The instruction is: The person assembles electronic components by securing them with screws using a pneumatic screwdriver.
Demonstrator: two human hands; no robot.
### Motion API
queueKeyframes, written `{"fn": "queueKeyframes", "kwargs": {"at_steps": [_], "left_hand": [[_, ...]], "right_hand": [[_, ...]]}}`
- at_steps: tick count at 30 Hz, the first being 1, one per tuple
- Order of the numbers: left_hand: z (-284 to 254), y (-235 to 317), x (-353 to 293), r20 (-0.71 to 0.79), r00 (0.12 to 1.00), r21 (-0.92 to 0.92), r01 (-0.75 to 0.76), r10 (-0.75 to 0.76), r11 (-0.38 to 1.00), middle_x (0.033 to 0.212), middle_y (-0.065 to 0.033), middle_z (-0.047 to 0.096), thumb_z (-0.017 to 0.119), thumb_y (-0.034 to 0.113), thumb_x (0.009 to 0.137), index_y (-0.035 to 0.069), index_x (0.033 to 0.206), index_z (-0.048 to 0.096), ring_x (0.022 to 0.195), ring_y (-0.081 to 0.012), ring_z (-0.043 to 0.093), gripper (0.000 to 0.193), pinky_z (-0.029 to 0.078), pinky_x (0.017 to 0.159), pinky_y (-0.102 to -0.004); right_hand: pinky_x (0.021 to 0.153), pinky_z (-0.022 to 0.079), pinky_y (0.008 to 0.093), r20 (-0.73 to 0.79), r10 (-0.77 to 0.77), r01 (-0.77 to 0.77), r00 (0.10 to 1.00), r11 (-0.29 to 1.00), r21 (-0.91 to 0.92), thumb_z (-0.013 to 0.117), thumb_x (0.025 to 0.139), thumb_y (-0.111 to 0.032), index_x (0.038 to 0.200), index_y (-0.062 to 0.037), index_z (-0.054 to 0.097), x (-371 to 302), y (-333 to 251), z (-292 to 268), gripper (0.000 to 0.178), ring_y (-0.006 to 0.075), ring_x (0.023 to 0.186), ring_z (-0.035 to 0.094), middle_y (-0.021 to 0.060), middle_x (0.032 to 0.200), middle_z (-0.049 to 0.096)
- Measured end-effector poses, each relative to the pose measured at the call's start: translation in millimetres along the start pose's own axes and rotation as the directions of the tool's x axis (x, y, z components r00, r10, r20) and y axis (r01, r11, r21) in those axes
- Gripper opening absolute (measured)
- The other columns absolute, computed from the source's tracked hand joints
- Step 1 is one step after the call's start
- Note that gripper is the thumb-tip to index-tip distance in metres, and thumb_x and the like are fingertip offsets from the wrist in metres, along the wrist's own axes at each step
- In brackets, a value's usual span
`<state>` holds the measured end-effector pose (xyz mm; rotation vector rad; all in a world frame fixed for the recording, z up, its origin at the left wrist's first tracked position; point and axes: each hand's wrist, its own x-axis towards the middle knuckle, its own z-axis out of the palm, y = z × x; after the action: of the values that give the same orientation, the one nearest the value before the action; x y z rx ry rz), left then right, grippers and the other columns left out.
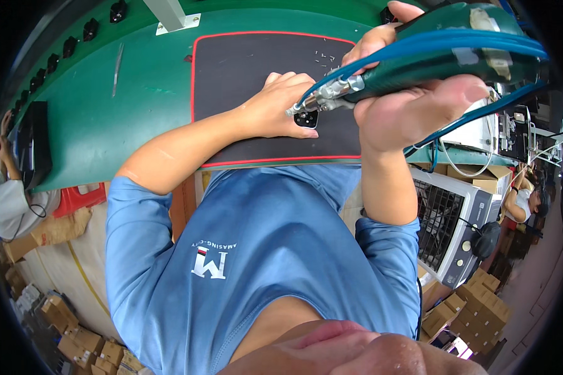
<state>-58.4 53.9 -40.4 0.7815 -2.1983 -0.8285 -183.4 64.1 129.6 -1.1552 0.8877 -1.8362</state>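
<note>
From afar I have the left hand (275, 105) closed on a small black, pale-rimmed part (306, 120) beside its thumb tip; my right hand (391, 115) grips a dark-green, rounded tool (406, 74), its silver metal nozzle (324, 95) reaching that part.

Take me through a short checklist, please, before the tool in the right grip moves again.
1. Left grip on the small black part: ok, thumb and fingers are around it.
2. Right grip on the green tool: ok, it is held.
3. Metal tip touching the part: cannot tell; it only overlaps it in view.
4. Black mat beneath the work: ok, lying flat.
5. Mat free of loose bits: not ok, pale bits lie beyond the hands.
</note>
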Motion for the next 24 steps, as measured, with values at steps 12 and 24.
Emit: {"fn": "queueKeyframes", "kwargs": {"at_steps": [12, 24], "left_hand": [[-0.4, -0.4, 0.4, 0.02, 1.0, 0.02, 0.01, -0.01, 1.0, 0.115, -0.0048, 0.059, 0.089, 0.04, 0.07, 0.011, 0.113, 0.063, 0.112, -0.0286, 0.054, 0.058, 0.035, 0.095, -0.043], [-7.9, 5.2, 5.3, 0.057, 0.998, -0.038, 0.037, -0.034, 0.999, 0.113, -0.0046, 0.063, 0.09, 0.043, 0.068, 0.01, 0.113, 0.066, 0.109, -0.0288, 0.056, 0.061, 0.038, 0.091, -0.0434]], "right_hand": [[0.05, 0.051, 0.0304, 0.148, 0.025, -0.018, 0.989, 0.998, -0.052, 0.028, 0.079, -0.097, 0.119, 0.0074, 0.056, -2.5, 19.2, -29.6, 0.116, 0.0187, 0.054, 0.057, 0.0119, 0.068, 0.059], [0.054, 0.051, 0.0296, 0.383, -0.152, -0.006, 0.911, 0.924, 0.383, 0.029, 0.078, -0.097, 0.121, 0.0039, 0.056, -0.1, 50.5, -51.0, 0.113, 0.0197, 0.059, 0.059, 0.0111, 0.073, 0.061]]}}
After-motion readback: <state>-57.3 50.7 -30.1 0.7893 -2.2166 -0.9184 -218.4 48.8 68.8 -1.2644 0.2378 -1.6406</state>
